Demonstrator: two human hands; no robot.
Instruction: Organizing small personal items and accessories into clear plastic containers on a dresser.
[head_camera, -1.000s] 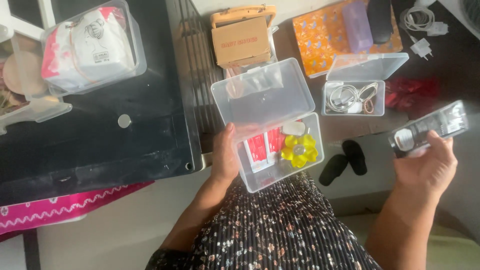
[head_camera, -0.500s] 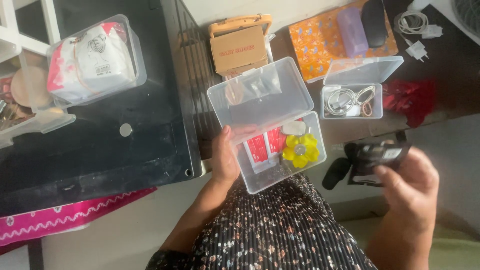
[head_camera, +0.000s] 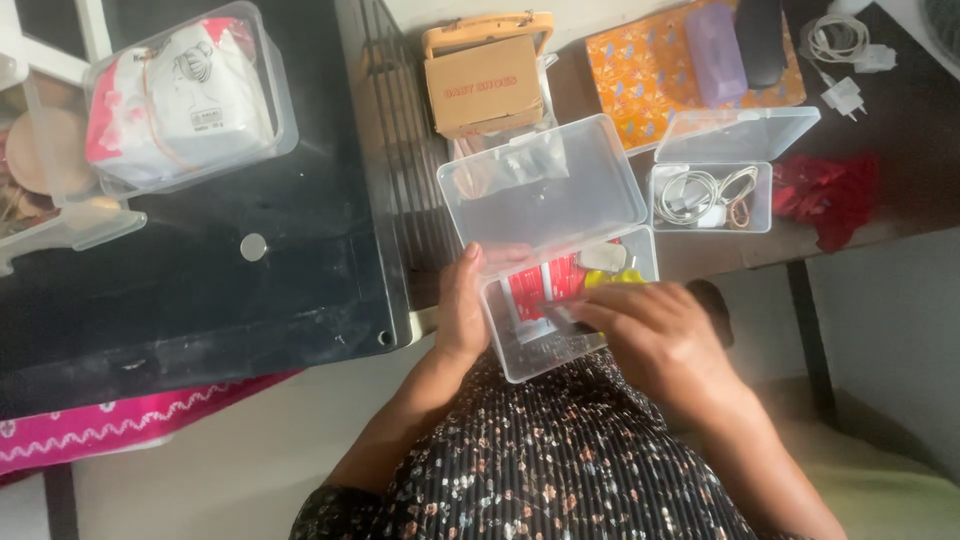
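Note:
A clear plastic box rests on my lap with its lid standing open. Red packets, a yellow item and a small white piece lie inside. My left hand grips the box's left wall. My right hand reaches into the box from the right, covering much of it, its fingertips pinching a small dark item down among the contents.
A smaller open clear box holds white cables. Behind are a cardboard box, an orange patterned mat, a purple case, a red cloth and a white charger. A tub of white goods sits on a black top.
My right hand has swung in from the far right with the item it held and now reaches into the box on my lap. The left hand keeps its hold.

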